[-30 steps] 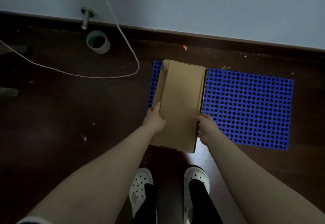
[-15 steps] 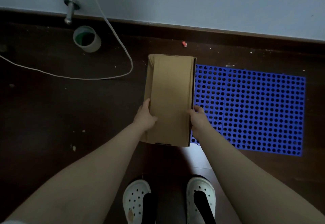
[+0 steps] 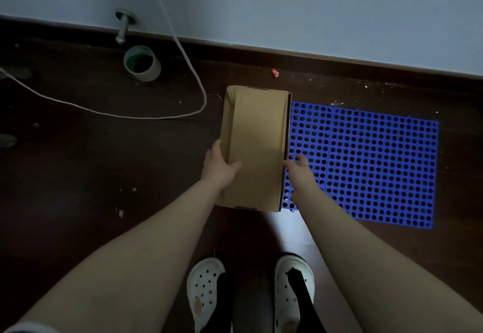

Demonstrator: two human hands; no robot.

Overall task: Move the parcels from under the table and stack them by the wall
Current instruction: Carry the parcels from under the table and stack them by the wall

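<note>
The head view looks down on a plain brown cardboard parcel (image 3: 254,147), a long rectangular box with a smooth matte top, a rounded fold along its left edge and a dark seam down its right. It sits lengthwise towards the pale, flat-painted wall (image 3: 287,6), its far end short of the dark skirting, and it covers the left strip of a blue plastic mat (image 3: 379,162) pierced by rows of round holes. Whether the box rests on the mat or is held just above it cannot be told. The left hand (image 3: 219,168) grips the box's left long edge near its near end, thumb laid across the top face and the fingers wrapped down the side. The right hand (image 3: 298,173) is at the right long edge, thumb tip touching the seam and the fingers pointing forward over the mat; whether it actually has hold of the box cannot be told. The dark wooden floor (image 3: 104,162) is glossy and speckled with pale crumbs. A white cable (image 3: 183,53) hangs down the wall and loops over the boards to the left, beside a roll of tape (image 3: 154,70) standing on edge and a short metal pipe stub (image 3: 122,27). A small red scrap (image 3: 275,72) lies near the skirting. Two white perforated clogs (image 3: 205,291) stand at the bottom.
</note>
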